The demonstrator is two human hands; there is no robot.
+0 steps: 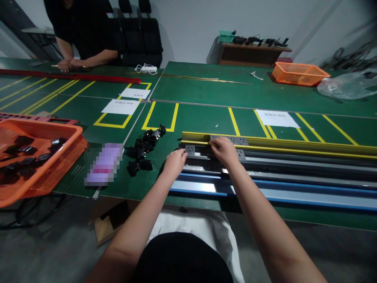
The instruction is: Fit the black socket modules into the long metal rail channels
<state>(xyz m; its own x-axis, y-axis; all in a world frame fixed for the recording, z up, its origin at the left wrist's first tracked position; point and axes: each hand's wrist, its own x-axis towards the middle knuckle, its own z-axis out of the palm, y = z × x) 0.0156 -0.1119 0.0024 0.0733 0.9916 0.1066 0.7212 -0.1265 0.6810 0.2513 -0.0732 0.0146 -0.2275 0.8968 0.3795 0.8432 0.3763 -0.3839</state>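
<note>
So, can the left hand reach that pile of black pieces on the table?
Probably yes: the pile of black pieces lies near the left hand, with bare green table between, though that hand is at a grey piece.

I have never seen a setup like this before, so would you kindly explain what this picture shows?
There is no machine: a head-worn camera looks forward and down at the wearer's bare hands. On the green table lie a yellow rail, black rails and a blue-edged rail. The left hand has its fingertips at a small grey piece; the right hand is at the yellow rail. Whether either grips anything is hard to tell. Leftward are loose black parts and an orange basket. Another person is across the table.
</note>
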